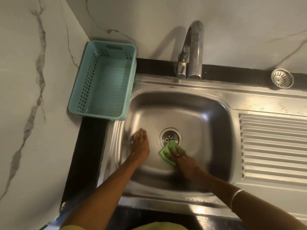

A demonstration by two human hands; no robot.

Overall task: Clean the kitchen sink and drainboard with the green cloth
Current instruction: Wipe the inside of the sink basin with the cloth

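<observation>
Head view: a person's right hand (181, 159) pressed the green cloth (167, 151) flat on the floor of the steel sink (207, 123), fingers spread straight over it rather than curled round it, the cloth's far corner touching the rim of the drain (170, 138). The left hand (140, 144) lay open on the basin floor just left of the drain, fingers straight and together, holding nothing. The two hands were apart, with bare steel between them. Open basin floor stretched behind and to the right of the drain; the curved basin walls closed in near the left hand. The ribbed drainboard (274, 146) ran off the right edge of the picture. A teal plastic basket (103, 80) sat on the dark bench (86, 146) in the wall corner, its right side against the sink's left rim. The tap (193, 50) stood at the back rim, its spout arching over the basin (a loose strainer (282, 78) rested on the bench strip further right). Faint marks on the steel near the drainboard could not be read.
</observation>
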